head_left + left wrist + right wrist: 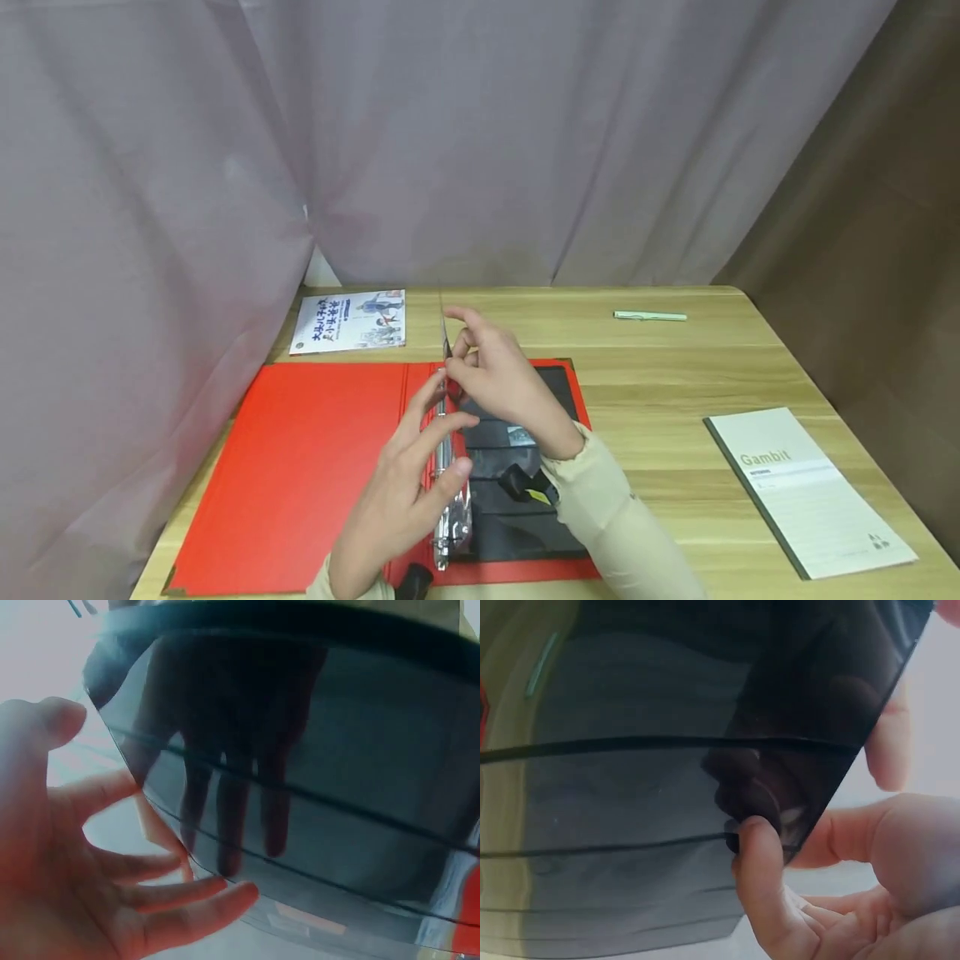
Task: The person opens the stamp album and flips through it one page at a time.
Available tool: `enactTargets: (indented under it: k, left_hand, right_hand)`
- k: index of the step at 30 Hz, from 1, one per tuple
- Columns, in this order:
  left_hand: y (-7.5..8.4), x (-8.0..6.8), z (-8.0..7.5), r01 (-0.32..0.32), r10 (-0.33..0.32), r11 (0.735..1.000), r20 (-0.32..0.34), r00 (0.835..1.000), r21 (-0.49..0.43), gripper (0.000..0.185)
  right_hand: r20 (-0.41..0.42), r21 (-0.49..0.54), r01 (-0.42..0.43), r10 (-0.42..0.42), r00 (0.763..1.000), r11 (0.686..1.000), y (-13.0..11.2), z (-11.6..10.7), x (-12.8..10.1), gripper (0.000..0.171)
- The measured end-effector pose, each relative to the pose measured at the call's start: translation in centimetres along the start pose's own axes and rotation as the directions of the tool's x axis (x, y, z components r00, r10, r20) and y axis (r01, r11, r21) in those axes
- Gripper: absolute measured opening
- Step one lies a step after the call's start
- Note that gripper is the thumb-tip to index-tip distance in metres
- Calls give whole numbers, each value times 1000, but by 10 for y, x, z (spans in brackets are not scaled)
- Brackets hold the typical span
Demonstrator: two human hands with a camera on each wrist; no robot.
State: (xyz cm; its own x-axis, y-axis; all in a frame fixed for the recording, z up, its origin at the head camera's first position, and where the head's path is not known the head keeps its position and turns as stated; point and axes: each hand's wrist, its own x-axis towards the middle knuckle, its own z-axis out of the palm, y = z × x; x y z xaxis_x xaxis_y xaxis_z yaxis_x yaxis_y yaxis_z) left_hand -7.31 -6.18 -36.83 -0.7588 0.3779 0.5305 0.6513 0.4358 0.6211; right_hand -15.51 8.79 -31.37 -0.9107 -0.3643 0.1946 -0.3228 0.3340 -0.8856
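Page point(630, 795), black, banded: stood upright, edge-on to the head view, over the rings point(442, 533) of the open red binder point(315, 467) on the counter point(645, 375). Right hand point(498, 371): grip pinched the page's edge. Left hand point(401, 475): grip slack, fingers spread beside it; contact unclear. Handling, as judged: page was best steadied by both hands and turned slowly, without straining the rings.

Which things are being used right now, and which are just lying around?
Being used:
Red ring binder, lying open
Black pocket page, pinched by the right hand
Left hand, near the page

Just lying around:
Gambit notebook
Pale green pen
Illustrated booklet
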Motion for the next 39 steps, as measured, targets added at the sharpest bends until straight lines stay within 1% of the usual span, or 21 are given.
enactTargets:
  k: [2,6,9,11,14,16,19,21,24,26,28,31,34,36,39]
  left_hand:
    - [2,1,-2,25,-25,1000,-4,1000,10,36]
    - [7,2,-5,94,-95,995,22,995,19,43]
    - [11,2,-7,130,-130,991,25,991,1,43]
    - [13,2,-8,135,-135,991,3,991,-22,42]
    - [15,1,-10,151,-156,985,-52,986,-77,39]
    - [16,0,-12,176,-186,977,-87,979,-119,42]
    - [18,1,-15,222,-245,960,-128,961,-170,51]
    - [20,1,-16,240,-273,950,-159,949,-199,54]
    - [21,0,-18,224,-268,953,-226,937,-202,53]
    - [20,-2,-21,215,-260,958,-262,929,-187,51]
    - [19,-3,-23,211,-253,963,-290,923,-168,49]
    - [15,-5,-28,224,-263,962,-300,917,-158,48]
    - [12,-6,-33,234,-275,958,-308,911,-164,48]
    - [11,-8,-36,250,-289,955,-317,903,-159,48]
    - [9,-11,-40,276,-318,947,-337,886,-166,47]
  right_hand:
    - [-14,-5,-4,4,1000,1000,-1,1,3,56]
    - [-41,2,-29,29,999,1000,-3,2,7,56]
    - [-40,6,-34,34,999,999,-4,4,10,57]
    - [-29,1,-25,26,999,1000,-6,5,11,57]
    - [-16,-35,3,-3,1000,999,-7,9,13,58]
    - [-7,-61,20,-21,1000,998,-8,11,15,58]
    - [-7,-116,36,-37,999,993,-10,13,16,59]
    - [-12,-159,39,-41,999,986,-10,13,17,59]
    - [-13,-223,46,-50,999,974,-11,12,18,59]
    - [0,-246,49,-50,999,968,-10,11,17,58]
    - [16,-236,38,-36,999,971,-9,8,16,58]
    - [22,-207,14,-10,1000,978,-4,3,13,58]
    - [12,-183,-16,19,1000,983,5,-5,10,57]
    - [8,-173,-33,35,999,984,15,-10,7,55]
    - [8,-171,-56,58,998,984,33,-19,2,49]
